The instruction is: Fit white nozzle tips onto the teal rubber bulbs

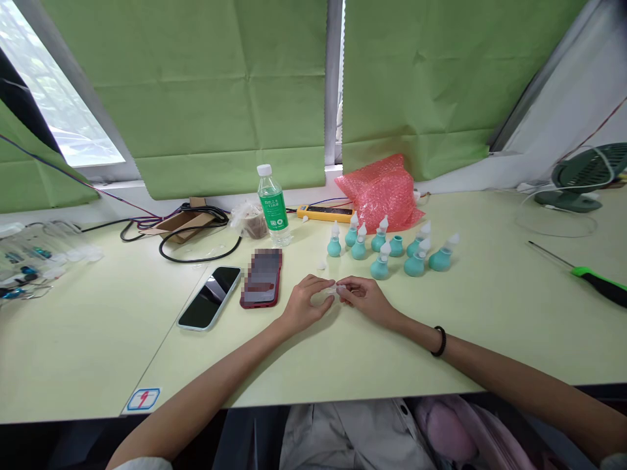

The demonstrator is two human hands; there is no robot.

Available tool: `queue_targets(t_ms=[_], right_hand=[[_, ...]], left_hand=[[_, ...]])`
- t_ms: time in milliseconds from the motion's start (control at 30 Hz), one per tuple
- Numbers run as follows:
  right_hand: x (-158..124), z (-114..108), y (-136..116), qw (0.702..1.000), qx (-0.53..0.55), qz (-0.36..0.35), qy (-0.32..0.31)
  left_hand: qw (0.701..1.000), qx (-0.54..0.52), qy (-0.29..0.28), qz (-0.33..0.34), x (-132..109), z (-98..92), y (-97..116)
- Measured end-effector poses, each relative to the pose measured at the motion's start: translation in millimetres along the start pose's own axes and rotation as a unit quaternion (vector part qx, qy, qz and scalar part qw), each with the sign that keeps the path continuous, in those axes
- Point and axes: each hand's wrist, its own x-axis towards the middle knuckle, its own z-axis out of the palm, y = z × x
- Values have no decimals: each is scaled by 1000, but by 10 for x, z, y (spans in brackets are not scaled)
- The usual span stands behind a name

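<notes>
My left hand [306, 304] and my right hand [363, 297] meet on the pale green table [490, 326], fingers pinched together on a small clear plastic piece [334, 289] between them. Just beyond my hands stand several teal rubber bulbs with white nozzles [382, 247], one bulb [396, 246] without a nozzle. A tiny white piece [321, 266] lies on the table near the left bulb. My right wrist wears a black band [439, 341].
Two phones [210, 297] [262, 279] lie left of my hands. Behind stand a water bottle [272, 207], a pink bubble-wrap bag [383, 190], a yellow power strip [323, 213] and black cables [196, 228]. A green-handled screwdriver [590, 278] and a fan [582, 177] are at right.
</notes>
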Motion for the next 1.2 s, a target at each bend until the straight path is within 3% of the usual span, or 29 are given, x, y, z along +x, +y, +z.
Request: queue_targets(t_ms=[233,633,1000,1133,1200], right_hand=[[1,25,14,999,34,18,-11],[-11,24,-15,998,60,22,-20],[36,-6,-12,996,71,53,-9],[9,17,-37,999,33,19,18],[-10,26,-60,999,-4,-15,39]], left_hand=[[998,25,-39,-30,-16,-3,-12],[998,-48,-15,-36,-5,3,4],[973,-149,-23,-173,-11,38,55],[965,-182,-17,-190,-4,19,68],[947,-243,-23,-211,9,-4,68]])
